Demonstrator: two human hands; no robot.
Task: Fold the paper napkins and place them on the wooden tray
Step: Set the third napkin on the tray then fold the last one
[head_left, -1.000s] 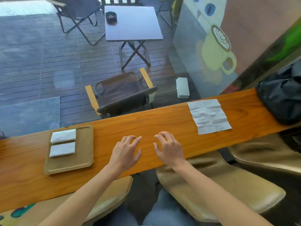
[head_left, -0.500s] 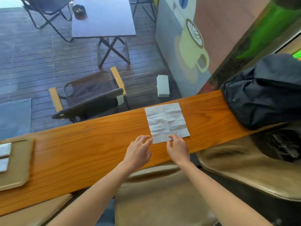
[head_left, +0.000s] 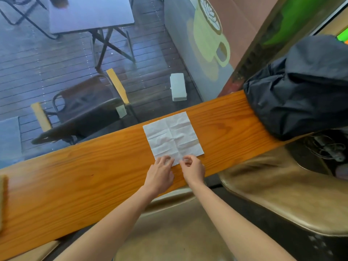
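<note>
A white paper napkin (head_left: 172, 136) lies unfolded and creased on the orange wooden counter (head_left: 94, 170). My left hand (head_left: 160, 172) rests with its fingertips on the napkin's near edge, fingers spread flat. Just right of it, my right hand (head_left: 193, 169) pinches the same near edge between thumb and forefinger. Only a sliver of the wooden tray (head_left: 2, 200) shows at the far left edge of the view; the folded napkins on it are out of sight.
A black bag (head_left: 301, 87) sits on the counter's right end, close to the napkin. Tan padded stools (head_left: 273, 193) stand below the counter's near edge. Beyond the glass are a folding chair (head_left: 84, 106), a table and wooden decking.
Both hands moved right along the counter to the napkin and settled on its near edge. The view swung right, so the tray slid almost out of frame.
</note>
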